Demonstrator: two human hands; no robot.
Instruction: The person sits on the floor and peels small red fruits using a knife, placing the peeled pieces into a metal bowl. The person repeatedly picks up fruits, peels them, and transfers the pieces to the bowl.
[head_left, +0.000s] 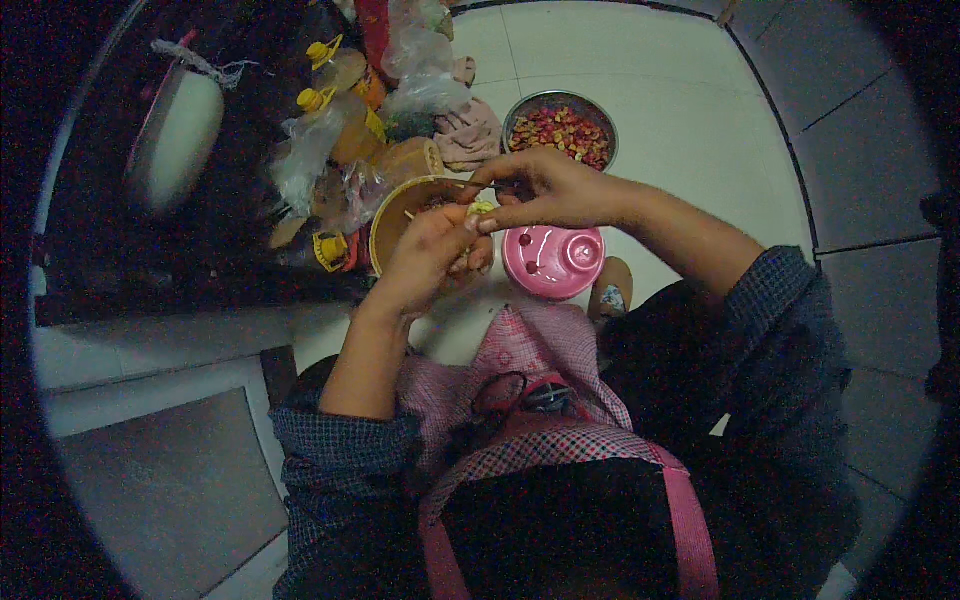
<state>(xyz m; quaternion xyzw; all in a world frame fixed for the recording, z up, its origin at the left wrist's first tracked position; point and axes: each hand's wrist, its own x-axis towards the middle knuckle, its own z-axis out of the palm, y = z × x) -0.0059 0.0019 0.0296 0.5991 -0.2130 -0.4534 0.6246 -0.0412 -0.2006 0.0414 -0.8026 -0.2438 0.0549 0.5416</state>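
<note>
My left hand (450, 247) has its fingers closed around a small yellow-green piece of fruit or vegetable (481, 208). Beside it, my right hand (536, 191) grips a thin dark blade (466, 183), probably a knife, and its thumb touches the piece. Both hands meet over the right edge of a yellowish bucket (386, 217), whose contents are mostly hidden. Just below my right hand is a pink plastic basin (551, 281) with a round raised part and two small dark red round things in it. Beyond my right hand stands a metal bowl (616, 139) of red and yellowish cut pieces (562, 131).
Oil bottles with yellow caps (315, 99), plastic bags (424, 86) and a pinkish cloth (471, 135) crowd the left side of the bucket. A white cylindrical object (184, 135) lies farther left on a dark surface. My shoe (613, 289) is near the basin.
</note>
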